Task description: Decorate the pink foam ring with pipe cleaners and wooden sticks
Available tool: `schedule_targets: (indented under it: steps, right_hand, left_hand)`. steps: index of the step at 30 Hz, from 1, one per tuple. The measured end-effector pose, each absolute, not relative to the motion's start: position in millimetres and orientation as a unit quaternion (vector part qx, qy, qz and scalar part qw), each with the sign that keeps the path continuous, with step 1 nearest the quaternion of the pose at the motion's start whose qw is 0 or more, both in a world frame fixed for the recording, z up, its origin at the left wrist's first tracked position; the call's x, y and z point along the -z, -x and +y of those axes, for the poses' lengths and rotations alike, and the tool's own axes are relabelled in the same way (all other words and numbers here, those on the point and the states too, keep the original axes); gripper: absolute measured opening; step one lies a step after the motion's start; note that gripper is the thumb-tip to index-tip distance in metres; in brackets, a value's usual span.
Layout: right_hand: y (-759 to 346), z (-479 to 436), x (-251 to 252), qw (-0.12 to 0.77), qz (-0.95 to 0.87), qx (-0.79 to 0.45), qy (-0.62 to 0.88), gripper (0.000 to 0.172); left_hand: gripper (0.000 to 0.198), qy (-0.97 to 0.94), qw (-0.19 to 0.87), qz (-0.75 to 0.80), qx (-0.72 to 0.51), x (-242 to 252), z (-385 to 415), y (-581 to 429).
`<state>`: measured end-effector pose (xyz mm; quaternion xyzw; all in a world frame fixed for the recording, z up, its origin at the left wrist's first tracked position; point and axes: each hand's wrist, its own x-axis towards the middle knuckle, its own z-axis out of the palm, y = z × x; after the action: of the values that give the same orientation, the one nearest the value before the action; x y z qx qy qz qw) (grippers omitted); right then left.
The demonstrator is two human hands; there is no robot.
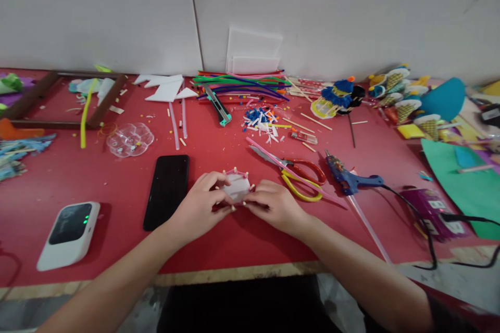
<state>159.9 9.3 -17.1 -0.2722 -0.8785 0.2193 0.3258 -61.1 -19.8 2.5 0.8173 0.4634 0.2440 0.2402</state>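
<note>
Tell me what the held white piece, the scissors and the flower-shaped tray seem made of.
White piece: perhaps card or foam, from its flat, pale face; finish unclear.
Scissors: probably metal blades, pale grey, with smooth red and yellow handles, likely plastic.
Flower-shaped tray: likely clear, glossy plastic; the red tabletop shows through.

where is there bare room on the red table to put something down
Between the white device and the black phone; also between the right hand and the table's front edge. It's crowded toward the wall, with pipe cleaners, and on the right, with scissors and a glue gun.
</note>
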Motion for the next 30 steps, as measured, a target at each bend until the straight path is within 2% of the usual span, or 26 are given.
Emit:
schedule_targets:
  steps: [14,30]
  right_hand:
    - [-161.6,13.1,22.3,0.351,-0.860,-0.266,0.258,0.015]
    - [-160.9,12.1,21.3,0.335,-0.865,-0.254,0.272,0.015]
  left_hand:
    - [0.007,-0.807,0.240,0.483,-0.242,-7.5,-18.1,58.5]
    - [0.004,-0.805,0.216,0.509,-0.214,-8.2,-21.5,59.1]
